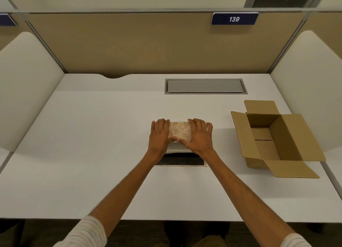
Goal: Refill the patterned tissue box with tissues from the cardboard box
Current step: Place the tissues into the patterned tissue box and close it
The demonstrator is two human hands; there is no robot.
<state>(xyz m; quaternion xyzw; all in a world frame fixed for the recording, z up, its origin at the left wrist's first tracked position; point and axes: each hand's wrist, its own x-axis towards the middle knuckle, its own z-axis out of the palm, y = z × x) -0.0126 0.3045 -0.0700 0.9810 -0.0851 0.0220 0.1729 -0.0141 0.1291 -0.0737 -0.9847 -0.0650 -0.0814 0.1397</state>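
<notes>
The patterned tissue box, beige with a pale leaf print, stands near the middle of the white desk. My left hand grips its left end and my right hand grips its right end, thumbs meeting at the front. A white layer shows under the box's near edge. In front of it lies a flat dark panel with a pale rim. The cardboard box stands open at the right, flaps spread; no tissues show in the visible part of its inside.
A grey cable hatch is set into the desk behind the tissue box. Tan partition walls close the back and both sides, with a sign reading 139. The desk's near edge runs across the bottom.
</notes>
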